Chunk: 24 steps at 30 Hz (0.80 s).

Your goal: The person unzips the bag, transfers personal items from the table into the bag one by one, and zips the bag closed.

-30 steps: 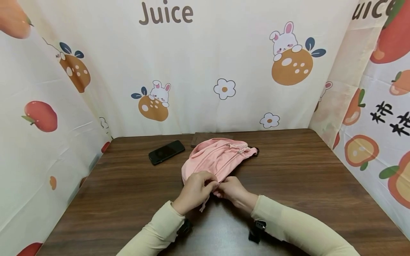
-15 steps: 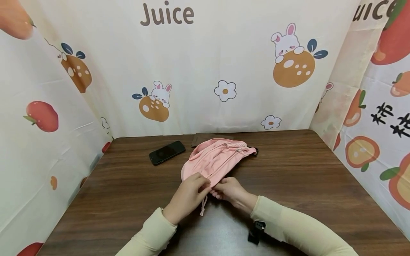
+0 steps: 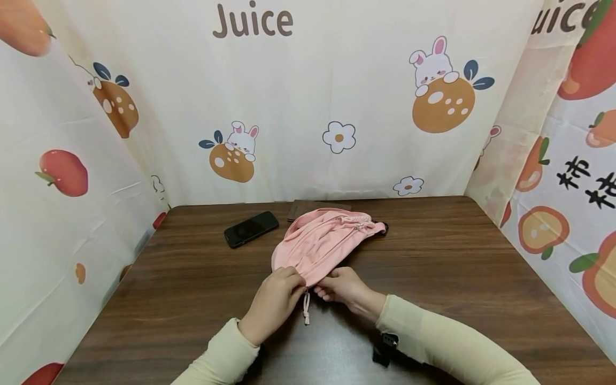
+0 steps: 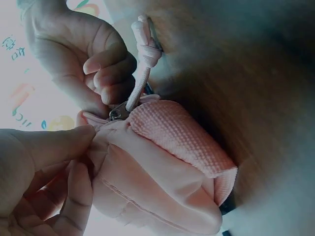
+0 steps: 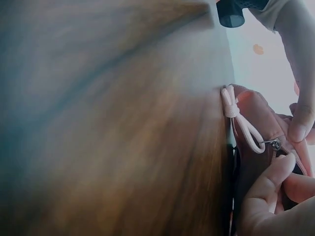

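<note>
A pink waist bag lies on the table, its near end between both hands. My left hand pinches the fabric at that end, thumb against fingers, close to a zipper. Across from it, my right hand grips the bag's edge with curled fingers. In the right wrist view, the metal zipper slider sits between the two hands, with a dark gap in the bag next to it. From the slider hangs a knotted pink cord pull, untouched by the fingers. The bag's underside is hidden.
A black smartphone lies to the left of the bag. Behind the bag is a flat brown item, partly covered by it. Printed curtains enclose the wooden table at the back and sides.
My left hand has slid left and nearer along the bag's edge. The cord pull has come fully into sight below the bag. My right hand has shifted only slightly.
</note>
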Available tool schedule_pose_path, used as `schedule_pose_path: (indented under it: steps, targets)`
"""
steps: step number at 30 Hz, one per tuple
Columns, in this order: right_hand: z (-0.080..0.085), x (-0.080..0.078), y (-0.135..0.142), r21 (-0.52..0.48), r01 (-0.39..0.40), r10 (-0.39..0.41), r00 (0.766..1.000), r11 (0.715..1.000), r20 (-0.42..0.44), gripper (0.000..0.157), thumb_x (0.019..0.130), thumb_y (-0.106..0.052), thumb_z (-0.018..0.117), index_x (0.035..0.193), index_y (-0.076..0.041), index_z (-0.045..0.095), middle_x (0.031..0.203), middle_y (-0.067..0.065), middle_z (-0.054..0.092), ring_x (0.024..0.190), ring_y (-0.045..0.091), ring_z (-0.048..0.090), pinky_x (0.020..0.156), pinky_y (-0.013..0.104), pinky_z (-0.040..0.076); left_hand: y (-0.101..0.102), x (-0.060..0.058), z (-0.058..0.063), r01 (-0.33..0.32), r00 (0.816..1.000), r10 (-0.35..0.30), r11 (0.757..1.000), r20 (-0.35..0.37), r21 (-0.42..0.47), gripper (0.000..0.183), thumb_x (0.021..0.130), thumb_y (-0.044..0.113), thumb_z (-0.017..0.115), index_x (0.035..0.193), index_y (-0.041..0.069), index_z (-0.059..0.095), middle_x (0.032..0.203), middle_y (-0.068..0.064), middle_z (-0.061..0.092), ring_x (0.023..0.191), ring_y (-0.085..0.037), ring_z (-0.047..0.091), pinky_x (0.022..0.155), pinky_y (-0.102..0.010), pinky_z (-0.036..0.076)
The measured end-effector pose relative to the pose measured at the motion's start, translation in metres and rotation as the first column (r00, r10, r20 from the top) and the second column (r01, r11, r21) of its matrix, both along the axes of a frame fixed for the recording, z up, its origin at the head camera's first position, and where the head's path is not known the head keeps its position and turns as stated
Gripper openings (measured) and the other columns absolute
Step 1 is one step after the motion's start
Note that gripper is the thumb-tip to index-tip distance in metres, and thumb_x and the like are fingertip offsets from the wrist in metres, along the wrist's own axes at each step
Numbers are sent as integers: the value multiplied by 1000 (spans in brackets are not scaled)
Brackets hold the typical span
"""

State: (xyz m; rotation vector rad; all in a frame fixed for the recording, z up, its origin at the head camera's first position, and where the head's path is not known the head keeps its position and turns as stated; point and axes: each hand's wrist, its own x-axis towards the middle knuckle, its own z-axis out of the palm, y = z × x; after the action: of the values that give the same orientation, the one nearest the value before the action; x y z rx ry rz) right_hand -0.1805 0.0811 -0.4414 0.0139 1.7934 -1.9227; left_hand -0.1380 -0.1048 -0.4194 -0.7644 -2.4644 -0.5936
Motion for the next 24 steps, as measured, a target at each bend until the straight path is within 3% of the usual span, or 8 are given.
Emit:
schedule_pose_path:
  steps: [7,14,24]
  targets:
    - [2,7,4,70,-111,115,992,991,-57,12,89,1,61,95,12,62,71,1,66,62,8,63,60,21,54,-1,-1,-2,11,1000,-11,1000,18,22,13,78,8,79,76,16,69,76,9,60,72,-8,57,68,-25,48]
    - [0,14,0,108,-244,249,968,964,-39,19,89,1,64,100,16,64,73,4,67,57,6,62,58,20,55,-2,-1,-2,18,1000,-19,999,20,35,14,78,8,79,76,17,69,76,9,60,72,-8,57,68,-25,49]
    - [-5,11,-6,218,-218,243,965,951,-97,16,86,-2,68,91,13,69,61,-4,61,51,3,56,51,16,48,-2,-1,-1,29,999,-31,998,35,50,13,79,9,79,77,17,69,77,9,60,73,-7,57,69,-24,49]
